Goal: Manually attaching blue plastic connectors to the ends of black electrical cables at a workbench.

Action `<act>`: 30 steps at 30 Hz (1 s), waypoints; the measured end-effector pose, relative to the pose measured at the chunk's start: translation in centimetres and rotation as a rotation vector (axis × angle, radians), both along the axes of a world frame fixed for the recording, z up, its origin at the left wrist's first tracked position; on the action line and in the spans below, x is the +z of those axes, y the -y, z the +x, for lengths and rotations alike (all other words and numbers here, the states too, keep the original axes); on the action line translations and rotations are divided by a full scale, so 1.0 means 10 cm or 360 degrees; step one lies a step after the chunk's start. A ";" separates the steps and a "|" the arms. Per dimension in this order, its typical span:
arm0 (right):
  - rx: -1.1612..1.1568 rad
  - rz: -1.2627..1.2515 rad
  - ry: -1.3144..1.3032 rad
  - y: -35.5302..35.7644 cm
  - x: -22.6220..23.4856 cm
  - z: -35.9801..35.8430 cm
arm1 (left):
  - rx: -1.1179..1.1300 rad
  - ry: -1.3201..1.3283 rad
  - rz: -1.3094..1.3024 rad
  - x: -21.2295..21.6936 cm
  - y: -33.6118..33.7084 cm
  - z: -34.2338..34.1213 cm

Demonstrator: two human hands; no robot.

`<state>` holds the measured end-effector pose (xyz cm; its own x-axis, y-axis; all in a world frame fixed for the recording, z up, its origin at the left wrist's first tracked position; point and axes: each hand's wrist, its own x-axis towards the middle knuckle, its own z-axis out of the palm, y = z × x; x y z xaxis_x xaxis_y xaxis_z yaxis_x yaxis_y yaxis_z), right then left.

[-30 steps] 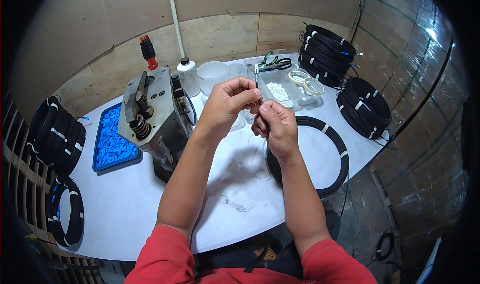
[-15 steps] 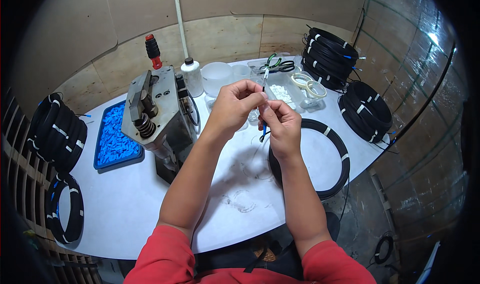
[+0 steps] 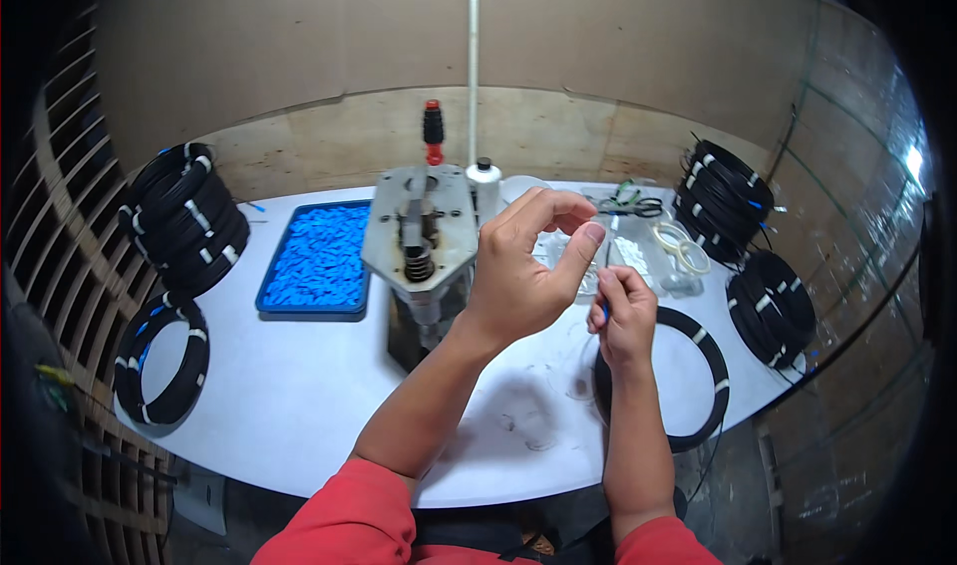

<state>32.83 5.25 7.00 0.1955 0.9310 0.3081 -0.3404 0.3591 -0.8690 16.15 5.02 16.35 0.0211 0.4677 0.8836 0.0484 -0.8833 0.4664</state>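
Observation:
Over the table's right half, my right hand (image 3: 628, 318) pinches a thin black cable (image 3: 608, 253) with a blue part just below the fingers. The cable end stands upright between my two hands. To its left is my left hand (image 3: 533, 266), raised, with thumb and forefinger curved and a gap between their tips. Nothing shows in that gap. Beneath my right hand lies a black cable coil (image 3: 710, 351) bound with white tape. The curled lower fingers of my left hand are partly hidden.
A bench press (image 3: 419, 231) stands left of my hands, beside a blue tray (image 3: 317, 313) of small blue pieces. Cable coils are stacked at left (image 3: 189, 221) and right (image 3: 726, 201). Behind my hands are a white bottle (image 3: 484, 186), tape rolls (image 3: 683, 248) and pliers (image 3: 638, 207).
My left hand has come off the cable and its thumb and forefinger have parted. My right hand keeps hold. The view has turned left, shifting the scene rightward.

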 end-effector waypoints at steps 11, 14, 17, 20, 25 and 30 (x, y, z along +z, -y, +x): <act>-0.0210 0.0001 0.0164 -0.01 -0.15 -0.23 | 0.0702 0.0120 0.0121 0.28 0.33 -1.67; -0.0221 0.0034 0.0222 -0.01 -0.24 -0.22 | 0.0898 0.0175 0.0210 0.15 0.09 -2.14; -0.0209 0.0023 0.0267 -0.01 -0.27 -0.30 | 0.1044 0.0150 -0.0011 -0.05 -0.11 -2.57; -0.0190 0.0040 0.0270 -0.03 -0.31 -0.34 | 0.1277 0.0034 -0.0185 -0.41 -0.40 -3.02; -0.0211 0.0123 0.0269 -0.04 -0.35 -0.40 | 0.1398 -0.0213 -0.0698 -0.97 -0.74 -3.36; -0.0186 0.0174 0.0336 -0.07 -0.43 -0.33 | 0.1306 -0.0725 -0.1079 -1.45 -1.05 -3.44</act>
<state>29.50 5.94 2.73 0.2205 0.8648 0.4511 -0.1060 0.4810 -0.8703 -18.29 15.50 1.84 -0.2564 0.8634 0.4345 0.7767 -0.0835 0.6243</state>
